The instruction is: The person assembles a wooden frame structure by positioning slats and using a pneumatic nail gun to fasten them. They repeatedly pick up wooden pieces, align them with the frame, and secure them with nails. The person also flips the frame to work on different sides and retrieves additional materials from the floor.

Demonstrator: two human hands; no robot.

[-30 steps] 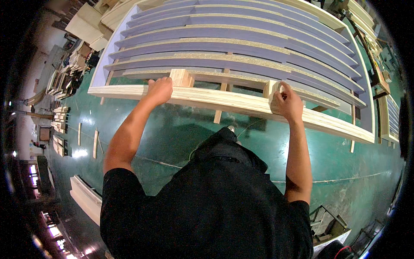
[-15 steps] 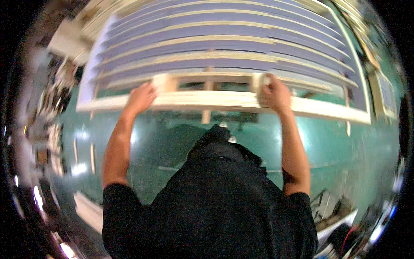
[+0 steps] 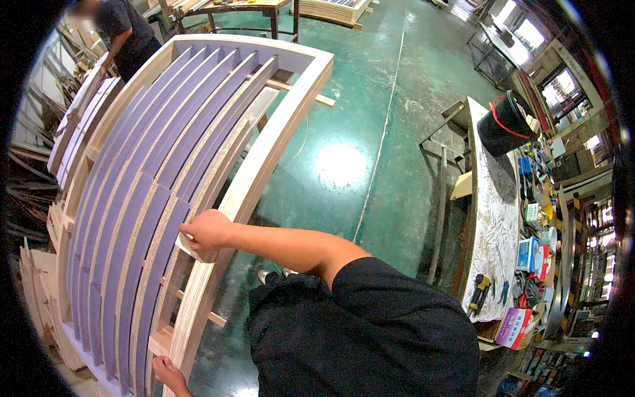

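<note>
A large pale wooden frame point(image 3: 268, 155) fills the left half, fitted with several long, grey-purple slats point(image 3: 175, 155) set on edge. My right hand point(image 3: 208, 233) is curled closed at the frame's near rail, its fingers around a small pale wooden block point(image 3: 188, 246) that is mostly covered by the hand. Lower down, my left hand point(image 3: 170, 374) rests at the inner side of the same rail, fingers curled. A second wooden block point(image 3: 160, 341) sits between rail and slat just beyond it. What the left fingers grip is hidden.
A workbench point(image 3: 491, 245) at the right carries a black bucket point(image 3: 506, 124), a yellow-black power drill point(image 3: 480, 294) and assorted supplies. Another person point(image 3: 126, 36) stands far left beside stacked boards point(image 3: 83, 132). A table point(image 3: 238, 8) stands at the back, beside green floor point(image 3: 344, 112).
The view has swung to the right, so the frame now lies at the left and the workbench shows. Both hands stay at the near rail, by the two blocks.
</note>
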